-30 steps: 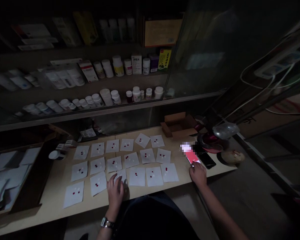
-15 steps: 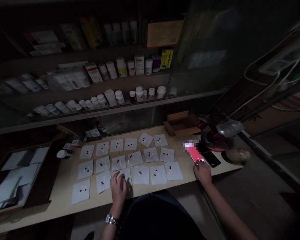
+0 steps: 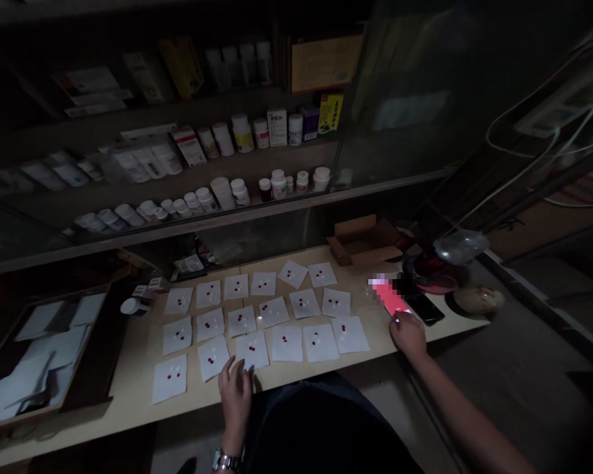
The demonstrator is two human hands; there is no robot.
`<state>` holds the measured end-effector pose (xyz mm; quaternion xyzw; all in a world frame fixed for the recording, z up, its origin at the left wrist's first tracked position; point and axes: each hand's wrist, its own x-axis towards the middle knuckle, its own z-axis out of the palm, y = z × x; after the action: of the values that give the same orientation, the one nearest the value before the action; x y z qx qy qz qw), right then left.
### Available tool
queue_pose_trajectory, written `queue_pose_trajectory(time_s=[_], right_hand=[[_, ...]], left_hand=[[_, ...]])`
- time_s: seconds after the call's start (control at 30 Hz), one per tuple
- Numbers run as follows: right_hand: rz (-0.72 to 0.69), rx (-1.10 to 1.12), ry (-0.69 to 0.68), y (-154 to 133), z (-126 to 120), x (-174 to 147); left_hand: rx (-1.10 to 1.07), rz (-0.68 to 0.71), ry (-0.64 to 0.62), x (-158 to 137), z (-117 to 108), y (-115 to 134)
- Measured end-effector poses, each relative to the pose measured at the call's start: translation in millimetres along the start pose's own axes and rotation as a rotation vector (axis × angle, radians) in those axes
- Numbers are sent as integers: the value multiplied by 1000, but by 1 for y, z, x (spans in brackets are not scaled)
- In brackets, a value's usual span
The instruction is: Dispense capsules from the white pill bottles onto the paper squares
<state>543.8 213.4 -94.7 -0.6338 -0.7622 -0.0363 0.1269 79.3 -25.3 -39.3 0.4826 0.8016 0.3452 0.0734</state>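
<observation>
My left hand (image 3: 236, 383), with a metal wristwatch, is at the table's front edge with its fingers apart and nothing seen in them. Its fingertips are just below a white paper square (image 3: 257, 342) bearing red and white pills. My right hand (image 3: 409, 336) is curled at the lower end of a smartphone (image 3: 390, 296) with a lit pink-red screen, lying on the table. The fingers touch that end; their undersides are hidden. Several more paper squares (image 3: 287, 350) lie in rough rows, each with a few small red and white pills.
A black phone (image 3: 427, 309) lies right of the lit one. Behind stands an open cardboard box (image 3: 366, 247). At left are a drawer of papers (image 3: 54, 388) and a white bottle (image 3: 134, 307). Shelves above hold medicine bottles (image 3: 279, 184) and boxes. A rounded object (image 3: 477, 299) sits at the right corner.
My left hand has drawn back off the paper square toward the table edge, uncovering its pills. My right hand stays at the phone. The whole view has shifted slightly.
</observation>
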Motion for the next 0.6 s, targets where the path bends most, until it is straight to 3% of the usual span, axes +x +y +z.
queue_pose_trajectory(time_s=[0.23, 0.6], right_hand=[[9, 13, 20, 1, 2, 1], [82, 31, -23, 6, 4, 10]], left_hand=[[-119, -41, 24, -13, 1, -1], [-128, -79, 90, -49, 8, -24]])
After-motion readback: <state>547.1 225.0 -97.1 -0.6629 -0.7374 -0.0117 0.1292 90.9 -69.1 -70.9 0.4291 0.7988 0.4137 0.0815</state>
